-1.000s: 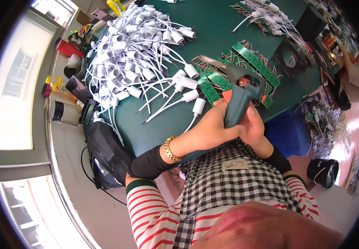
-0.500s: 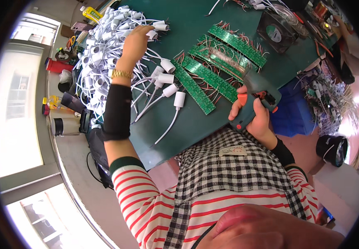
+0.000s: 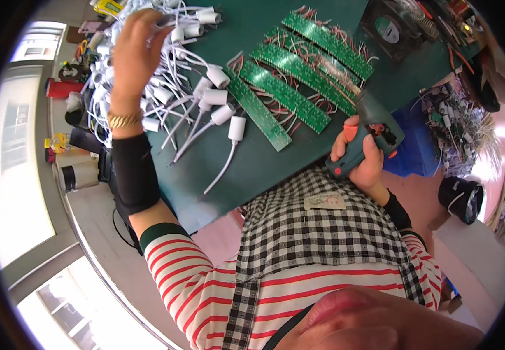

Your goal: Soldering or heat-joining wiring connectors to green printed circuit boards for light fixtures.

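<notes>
My left hand [image 3: 136,52] is raised over a heap of white lamp sockets with white cables [image 3: 162,96] at the far left. Its fingers curl toward the thumb around something greyish, too covered to name. My right hand [image 3: 366,160] wraps the handle of a dark grey-green pistol-grip power tool [image 3: 381,125] with an orange trigger. The tool's nose points at several green circuit board strips [image 3: 290,96], which lie slanted on the table with thin red and white wires. Nearest the table's front edge lies a single lamp socket [image 3: 237,128], its cable toward me.
A dark green table [image 3: 206,204] bears the work. A black square fan [image 3: 389,32] stands at the far right. Below it are a blue bin [image 3: 413,140], a heap of wired parts [image 3: 459,128] and a black bucket [image 3: 461,198]. Bottles and a tape roll line the left side.
My left hand has drawn back leftward and up from the sockets at the heap's right edge. The view has shifted a little; my right hand still holds the power tool near the boards.
</notes>
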`<state>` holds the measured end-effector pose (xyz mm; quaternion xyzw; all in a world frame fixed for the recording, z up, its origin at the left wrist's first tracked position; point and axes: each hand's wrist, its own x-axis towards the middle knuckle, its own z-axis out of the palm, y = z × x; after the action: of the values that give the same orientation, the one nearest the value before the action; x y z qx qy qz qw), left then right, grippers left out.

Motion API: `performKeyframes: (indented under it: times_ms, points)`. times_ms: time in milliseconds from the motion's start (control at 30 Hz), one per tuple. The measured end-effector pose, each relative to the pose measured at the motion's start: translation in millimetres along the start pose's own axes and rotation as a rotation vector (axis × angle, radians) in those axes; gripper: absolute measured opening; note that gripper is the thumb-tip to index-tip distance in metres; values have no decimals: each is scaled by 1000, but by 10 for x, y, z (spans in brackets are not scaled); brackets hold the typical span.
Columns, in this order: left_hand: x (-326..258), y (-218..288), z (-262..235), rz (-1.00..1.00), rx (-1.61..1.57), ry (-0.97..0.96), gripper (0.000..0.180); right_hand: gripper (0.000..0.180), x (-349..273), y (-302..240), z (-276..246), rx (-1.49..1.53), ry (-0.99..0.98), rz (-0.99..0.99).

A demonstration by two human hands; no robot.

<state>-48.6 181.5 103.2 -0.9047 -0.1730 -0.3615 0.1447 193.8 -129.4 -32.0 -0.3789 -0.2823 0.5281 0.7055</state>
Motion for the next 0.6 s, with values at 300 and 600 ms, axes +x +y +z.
performKeyframes:
  times_ms: [300,600]
  points:
    - [-520,1710,-678,-728,-569,-519,21,49,101,104,45,-39,-45,68]
    - [-1237,2220,-393,-936,-372,-550,15,48,183,305,539,244,-266,188]
